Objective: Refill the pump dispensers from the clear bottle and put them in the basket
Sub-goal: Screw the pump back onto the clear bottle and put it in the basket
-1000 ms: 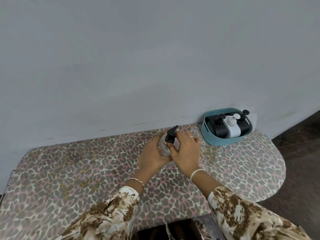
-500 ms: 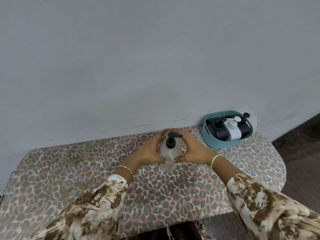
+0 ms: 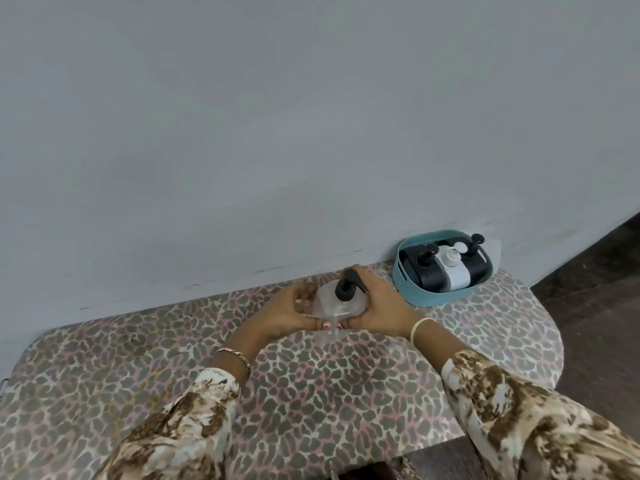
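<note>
A clear bottle (image 3: pixel 329 301) with a black pump top (image 3: pixel 348 285) stands on the leopard-print table (image 3: pixel 311 386). My left hand (image 3: pixel 284 311) grips its left side and my right hand (image 3: pixel 377 308) grips its right side, thumbs meeting in front of its base. At the back right, against the wall, a teal basket (image 3: pixel 408 292) holds two black pump dispensers (image 3: pixel 427 271) and a white one (image 3: pixel 455 271) between them.
A grey wall runs along the table's far edge. The table's rounded right end (image 3: pixel 554 341) drops to a dark floor (image 3: pixel 595 306). The table's near edge lies just in front of my sleeves.
My right hand has left the pump top and moved down to the bottle's side. Both hands now cup the bottle, and the pump spout has turned to point right.
</note>
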